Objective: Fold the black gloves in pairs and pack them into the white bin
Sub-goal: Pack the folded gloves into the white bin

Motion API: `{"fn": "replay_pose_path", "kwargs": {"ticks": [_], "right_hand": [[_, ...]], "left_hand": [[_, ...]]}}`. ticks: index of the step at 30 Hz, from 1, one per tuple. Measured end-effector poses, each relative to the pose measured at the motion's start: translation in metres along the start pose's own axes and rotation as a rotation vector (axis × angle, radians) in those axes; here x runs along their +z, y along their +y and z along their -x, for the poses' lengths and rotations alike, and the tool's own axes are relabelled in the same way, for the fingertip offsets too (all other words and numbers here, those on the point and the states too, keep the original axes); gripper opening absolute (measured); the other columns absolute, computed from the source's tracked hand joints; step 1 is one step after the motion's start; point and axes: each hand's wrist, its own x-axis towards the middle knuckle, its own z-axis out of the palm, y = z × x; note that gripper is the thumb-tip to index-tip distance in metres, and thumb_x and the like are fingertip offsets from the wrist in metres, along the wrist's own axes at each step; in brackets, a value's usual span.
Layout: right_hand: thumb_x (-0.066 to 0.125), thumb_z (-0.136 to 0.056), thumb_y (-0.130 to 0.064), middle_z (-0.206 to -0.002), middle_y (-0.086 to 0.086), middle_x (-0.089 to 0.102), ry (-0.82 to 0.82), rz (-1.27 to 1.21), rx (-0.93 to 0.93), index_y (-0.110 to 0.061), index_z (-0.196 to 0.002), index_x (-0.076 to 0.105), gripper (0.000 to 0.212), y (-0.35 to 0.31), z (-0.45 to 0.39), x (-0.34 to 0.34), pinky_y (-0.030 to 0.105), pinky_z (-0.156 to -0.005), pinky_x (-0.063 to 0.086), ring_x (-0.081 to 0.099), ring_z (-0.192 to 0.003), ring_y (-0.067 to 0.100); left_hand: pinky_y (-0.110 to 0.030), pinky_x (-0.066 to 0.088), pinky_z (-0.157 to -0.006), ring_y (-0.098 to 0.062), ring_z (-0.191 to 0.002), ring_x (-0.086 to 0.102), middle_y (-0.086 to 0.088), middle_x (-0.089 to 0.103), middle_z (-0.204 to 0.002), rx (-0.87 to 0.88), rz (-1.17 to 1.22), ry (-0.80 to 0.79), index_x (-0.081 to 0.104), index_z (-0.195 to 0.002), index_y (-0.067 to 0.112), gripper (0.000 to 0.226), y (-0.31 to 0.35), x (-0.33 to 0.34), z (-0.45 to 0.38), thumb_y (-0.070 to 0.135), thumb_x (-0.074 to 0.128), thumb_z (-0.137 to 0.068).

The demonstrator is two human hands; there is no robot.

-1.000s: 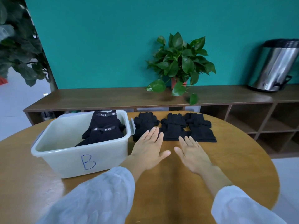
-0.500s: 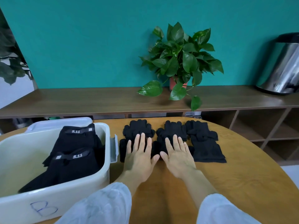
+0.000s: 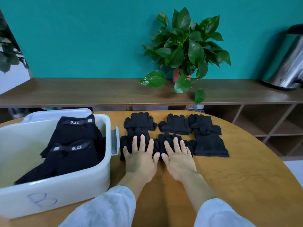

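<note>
Now flat on the near gloves, both palms down, fingers straight and slightly spread, gripping nothing. Left hand pressed on the near-left glove, just beside the bin's right wall; right hand pressed on the near-middle glove, thumbs nearly meeting between the two. Six or so black gloves laid in two rows on the round table, directly ahead of the hands: far-left glove, far-middle glove, and to the right a far-right glove overlapping a near-right glove, clear of either hand. Every glove's long axis running near to far, fingertips pointing away toward the shelf, cuffs toward the body, so in line with the forearms. Left of all this, well within the left hand's reach, the white bin, marked B on its near wall, already holding two folded pairs with 5.11 straps, and plenty of floor left on its left side. Probably at the stage of making the next pair: sliding the right-hand glove leftward onto the left-hand one looks like the short way, then folding cuff to fingertips along that near-far axis. Packing then falls naturally to the left hand, nearer the bin. Behind, a potted plant and a steel can on the shelf, out of the way.
</note>
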Motion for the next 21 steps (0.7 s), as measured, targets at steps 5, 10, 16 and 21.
{"fn": "replay_pose_path", "kwargs": {"ticks": [5,10,16,21], "right_hand": [[0.011,-0.105,-0.046,-0.16,0.006,-0.022,0.004,-0.005,-0.001,-0.029,-0.154,-0.009,0.056,0.001,0.04,0.008,0.041,-0.122,-0.004,-0.02,-0.148,0.027],[0.01,-0.104,-0.048,-0.16,0.003,-0.023,0.027,-0.028,-0.014,-0.03,-0.154,-0.009,0.056,0.002,0.084,0.018,0.039,-0.121,-0.007,-0.021,-0.147,0.024],[0.009,-0.104,-0.049,-0.159,0.001,-0.025,0.036,-0.031,-0.011,-0.032,-0.153,-0.012,0.056,0.002,0.137,0.029,0.037,-0.121,-0.009,-0.024,-0.146,0.021],[-0.001,-0.094,-0.055,-0.159,0.0,-0.024,0.055,-0.026,-0.014,-0.033,-0.153,-0.011,0.063,-0.002,0.171,0.036,0.035,-0.119,-0.01,-0.024,-0.146,0.021]], "left_hand": [[-0.059,0.004,-0.117,-0.03,-0.148,-0.021,-0.005,-0.018,-0.162,0.033,0.005,-0.014,-0.004,-0.156,0.03,0.06,0.002,0.004,0.038,0.052,0.009,-0.102],[-0.059,0.005,-0.116,-0.03,-0.148,-0.02,-0.005,-0.016,-0.163,0.055,-0.005,0.001,-0.004,-0.155,0.029,0.06,0.007,0.009,0.083,0.052,0.009,-0.102],[-0.06,0.001,-0.116,-0.03,-0.147,-0.022,-0.006,-0.018,-0.162,0.092,0.022,0.023,-0.007,-0.155,0.028,0.061,0.008,0.018,0.136,0.053,0.008,-0.102],[-0.061,0.0,-0.116,-0.031,-0.147,-0.023,-0.006,-0.018,-0.162,0.116,0.047,0.025,-0.008,-0.155,0.029,0.091,0.007,0.022,0.17,0.056,-0.028,-0.069]]}}
